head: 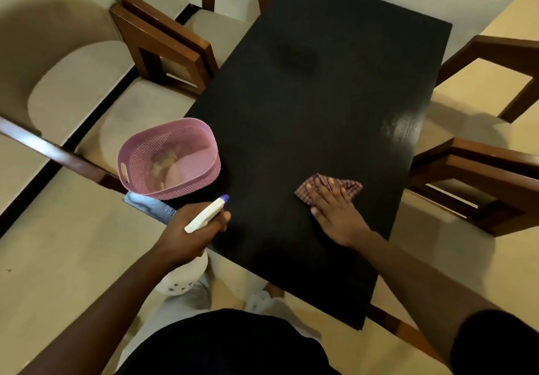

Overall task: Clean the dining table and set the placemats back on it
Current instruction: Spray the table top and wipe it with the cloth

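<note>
The right hand (332,211) lies flat with its fingers straight, pressing a checked cloth (353,185) onto the dark desk (320,97) towards its right side. It grips nothing; the cloth is simply pinned under the palm and fingers. The left hand (198,230) is curled round the neck of a white spray bottle (207,214), whose purple-tipped nozzle points out over the desk, and the bottle's body hangs below the near left edge.

Just beyond the left hand, a pink plastic basket (169,158) stands at the desk's left edge. It rests partly on a flat blue-grey sheet (145,204) that pokes out beneath it. Whether that sheet is a placemat I cannot tell, and no other placemats are in view. Near the right edge the dark top shows a pale wet sheen (404,129). Wooden chairs (163,42) with beige seats stand around the desk.

The step in hand looks like the wiping itself: spray, then rub. The next move likely calls for sweeping the cloth across the dry-looking far half. The basket will probably need lifting so the patch under it can be reached before any mats go down.

There is small print on the sheet's near end, but it is too blurred to read. No label shows on the bottle.
</note>
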The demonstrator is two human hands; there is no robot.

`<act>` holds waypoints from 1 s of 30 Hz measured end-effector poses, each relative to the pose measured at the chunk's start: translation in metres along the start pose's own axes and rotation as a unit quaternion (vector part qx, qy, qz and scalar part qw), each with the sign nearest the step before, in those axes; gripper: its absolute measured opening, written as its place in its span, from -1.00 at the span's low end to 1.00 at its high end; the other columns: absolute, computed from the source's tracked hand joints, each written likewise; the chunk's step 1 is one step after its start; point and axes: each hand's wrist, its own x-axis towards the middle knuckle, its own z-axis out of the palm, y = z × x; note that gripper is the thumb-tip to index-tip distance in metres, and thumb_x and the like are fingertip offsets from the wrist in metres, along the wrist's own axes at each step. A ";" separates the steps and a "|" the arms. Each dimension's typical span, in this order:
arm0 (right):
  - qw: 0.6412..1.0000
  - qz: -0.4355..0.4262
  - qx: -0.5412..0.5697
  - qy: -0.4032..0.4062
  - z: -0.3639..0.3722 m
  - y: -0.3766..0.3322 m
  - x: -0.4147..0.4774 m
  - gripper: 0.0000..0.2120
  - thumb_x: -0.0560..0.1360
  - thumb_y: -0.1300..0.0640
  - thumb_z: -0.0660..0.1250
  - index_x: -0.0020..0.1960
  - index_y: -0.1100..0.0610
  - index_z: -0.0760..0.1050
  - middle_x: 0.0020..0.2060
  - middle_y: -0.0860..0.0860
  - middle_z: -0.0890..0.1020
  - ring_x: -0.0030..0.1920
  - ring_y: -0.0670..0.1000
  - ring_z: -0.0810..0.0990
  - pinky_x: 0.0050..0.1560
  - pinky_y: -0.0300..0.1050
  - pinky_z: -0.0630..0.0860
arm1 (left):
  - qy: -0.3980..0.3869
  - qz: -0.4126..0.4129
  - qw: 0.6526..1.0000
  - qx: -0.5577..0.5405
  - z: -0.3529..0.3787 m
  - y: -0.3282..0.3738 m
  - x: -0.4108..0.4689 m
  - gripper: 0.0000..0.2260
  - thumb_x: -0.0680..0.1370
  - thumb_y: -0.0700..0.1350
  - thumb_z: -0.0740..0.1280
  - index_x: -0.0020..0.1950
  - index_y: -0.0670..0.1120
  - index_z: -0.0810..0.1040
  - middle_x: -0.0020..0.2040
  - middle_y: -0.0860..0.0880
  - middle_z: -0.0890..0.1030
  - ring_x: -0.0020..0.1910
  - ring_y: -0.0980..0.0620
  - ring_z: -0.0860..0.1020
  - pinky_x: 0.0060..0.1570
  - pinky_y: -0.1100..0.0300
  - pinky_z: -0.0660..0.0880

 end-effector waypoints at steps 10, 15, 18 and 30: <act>0.976 -0.212 -0.039 -0.032 0.050 -0.220 0.065 -0.38 0.68 -0.09 0.10 0.69 0.01 0.05 0.69 0.05 0.03 0.67 0.16 -0.13 0.62 0.24 -0.24 | 0.100 -0.061 0.993 -0.027 -0.029 -0.014 -0.023 -0.75 0.64 -0.12 0.38 -0.18 -0.23 0.55 -0.54 -0.17 0.46 -0.58 -0.03 0.42 -0.51 0.26 0.36; 0.953 -0.290 -0.079 -0.020 0.090 -0.248 0.032 -0.31 0.54 0.04 0.31 0.64 0.03 0.22 0.64 0.07 0.21 0.65 0.22 0.05 0.59 0.34 0.04 | 0.070 -0.041 0.996 -0.024 -0.038 -0.017 -0.026 -0.73 0.65 -0.12 0.38 -0.18 -0.25 0.55 -0.55 -0.09 0.45 -0.58 -0.02 0.40 -0.50 0.26 0.35; 0.944 -0.300 -0.138 -0.020 0.097 -0.217 0.002 -0.15 0.51 0.02 0.37 0.68 -0.05 0.03 0.67 0.00 0.03 0.66 0.17 -0.11 0.63 0.24 -0.21 | 0.052 -0.017 0.998 -0.032 -0.046 -0.016 -0.023 -0.72 0.65 -0.02 0.37 -0.15 -0.19 0.62 -0.52 -0.08 0.53 -0.59 0.00 0.41 -0.50 0.27 0.35; 0.993 0.103 -0.018 -0.048 0.110 -0.108 -0.197 -0.22 0.65 0.32 0.14 0.57 -0.35 -0.11 0.66 -0.21 0.00 0.64 -0.10 -0.20 0.63 0.01 -0.17 | 0.000 0.008 0.995 -0.098 -0.091 -0.044 -0.011 -0.75 0.64 -0.02 0.38 -0.14 -0.14 0.66 -0.50 0.02 0.52 -0.57 0.01 0.41 -0.43 0.17 0.38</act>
